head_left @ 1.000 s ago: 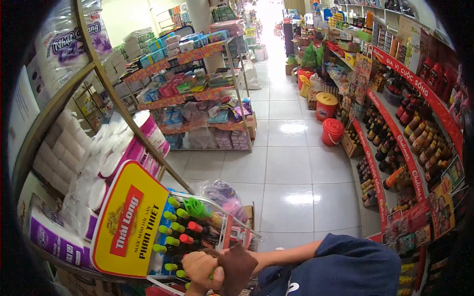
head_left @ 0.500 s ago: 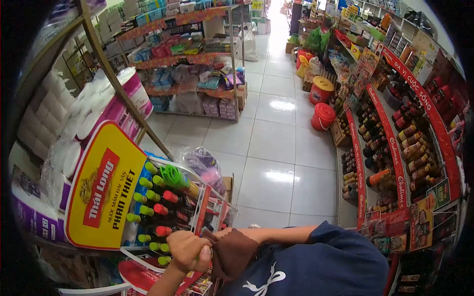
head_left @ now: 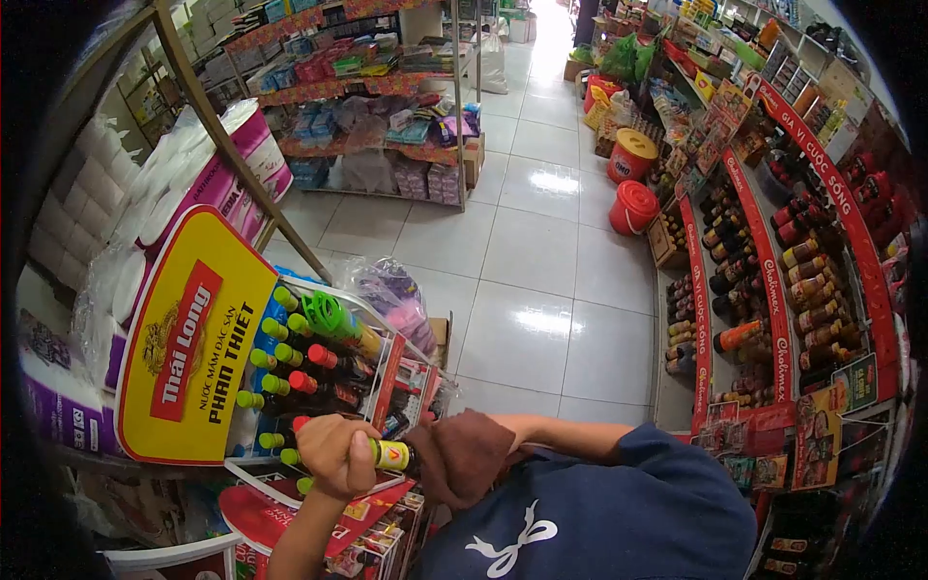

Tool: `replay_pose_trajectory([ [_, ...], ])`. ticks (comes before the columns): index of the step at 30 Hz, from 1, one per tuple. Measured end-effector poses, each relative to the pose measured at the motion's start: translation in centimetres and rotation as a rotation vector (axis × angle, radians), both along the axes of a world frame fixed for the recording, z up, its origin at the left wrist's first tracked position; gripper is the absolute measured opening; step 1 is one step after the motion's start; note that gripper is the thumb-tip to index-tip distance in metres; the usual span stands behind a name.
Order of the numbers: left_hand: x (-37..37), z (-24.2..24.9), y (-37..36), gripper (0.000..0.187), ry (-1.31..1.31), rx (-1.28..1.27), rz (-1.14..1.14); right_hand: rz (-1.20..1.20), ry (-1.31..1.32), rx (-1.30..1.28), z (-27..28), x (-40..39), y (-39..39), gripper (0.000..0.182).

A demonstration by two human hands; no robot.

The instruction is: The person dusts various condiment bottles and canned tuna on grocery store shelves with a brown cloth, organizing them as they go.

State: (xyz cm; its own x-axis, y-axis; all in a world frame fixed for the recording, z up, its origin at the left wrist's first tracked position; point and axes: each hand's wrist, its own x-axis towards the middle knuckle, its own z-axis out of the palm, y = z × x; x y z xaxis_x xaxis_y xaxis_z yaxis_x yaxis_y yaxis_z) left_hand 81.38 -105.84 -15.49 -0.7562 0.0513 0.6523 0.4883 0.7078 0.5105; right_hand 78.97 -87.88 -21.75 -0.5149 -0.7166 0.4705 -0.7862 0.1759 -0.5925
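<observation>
My left hand (head_left: 333, 456) is closed around one end of a dark bottle with a yellow-green label (head_left: 392, 455). The bottle lies tilted in front of my chest, and its other end meets a brown cloth (head_left: 467, 452). My right hand is at the cloth, its fingers hidden under the folds. Just beyond my left hand stands a rack of bottles, some with green caps (head_left: 263, 359) and some with red caps (head_left: 322, 357). A yellow Thai Long sign (head_left: 193, 338) rises on the rack's left side.
Wrapped paper rolls (head_left: 217, 184) sit at left beside a metal shelf post (head_left: 217, 135). Sauce bottles fill red-edged shelves (head_left: 773, 319) on the right. A red bucket (head_left: 634, 207) and an orange bucket with a yellow lid (head_left: 633, 155) stand along the tiled aisle (head_left: 527, 251).
My left hand has moved left and a little up, and the bottle's label now shows between it and the cloth. The cloth has shifted slightly up. The camera view has tilted a little.
</observation>
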Motion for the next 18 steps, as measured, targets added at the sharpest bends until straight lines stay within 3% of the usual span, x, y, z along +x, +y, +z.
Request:
replay_pose_trajectory([
  [2,0.0,0.0,-0.6,0.029,-0.011,0.019,0.057,0.152,-0.352,0.052,-0.2,-0.9,1.4,0.026],
  [3,0.1,0.1,-1.3,0.033,-0.033,0.006,0.065,0.248,-0.424,-0.029,-4.7,-2.1,2.1,0.024],
  [6,-0.4,0.8,-1.8,0.027,-0.098,0.169,0.177,-0.016,-0.287,-0.313,-9.5,-0.8,2.5,0.02],
  [7,-0.3,0.7,-2.2,0.029,-0.164,0.169,0.196,0.199,-0.549,-0.313,-7.9,-2.8,4.1,0.019],
  [10,-1.0,0.7,-1.6,0.028,-0.189,0.319,0.223,-0.064,-0.284,-0.106,-7.5,-3.1,4.7,0.021],
  [11,-0.9,0.7,-2.2,0.027,-0.309,0.362,0.186,-0.3,-0.126,-0.081,-6.2,-3.1,3.5,0.021],
  [13,-1.6,-0.8,-3.0,0.031,-0.499,0.355,0.161,-0.47,0.063,0.158,-3.2,-4.9,3.8,0.021],
  [14,-1.9,-1.3,-3.1,0.034,-0.593,0.351,0.147,-0.407,0.09,0.367,-1.5,-7.0,4.6,0.021],
  [15,-2.1,-1.3,-2.9,0.041,-0.686,0.298,0.076,-0.477,-0.086,0.66,-0.3,-8.8,4.0,0.025],
  [17,-2.2,-2.2,-1.9,0.038,-0.877,0.231,-0.021,-0.499,-0.702,-0.068,-3.1,-7.0,6.3,0.036],
  [18,-2.0,-2.4,-1.5,0.038,-1.016,0.241,-0.08,-0.54,-0.879,-0.379,-5.3,-7.3,6.3,0.036],
])
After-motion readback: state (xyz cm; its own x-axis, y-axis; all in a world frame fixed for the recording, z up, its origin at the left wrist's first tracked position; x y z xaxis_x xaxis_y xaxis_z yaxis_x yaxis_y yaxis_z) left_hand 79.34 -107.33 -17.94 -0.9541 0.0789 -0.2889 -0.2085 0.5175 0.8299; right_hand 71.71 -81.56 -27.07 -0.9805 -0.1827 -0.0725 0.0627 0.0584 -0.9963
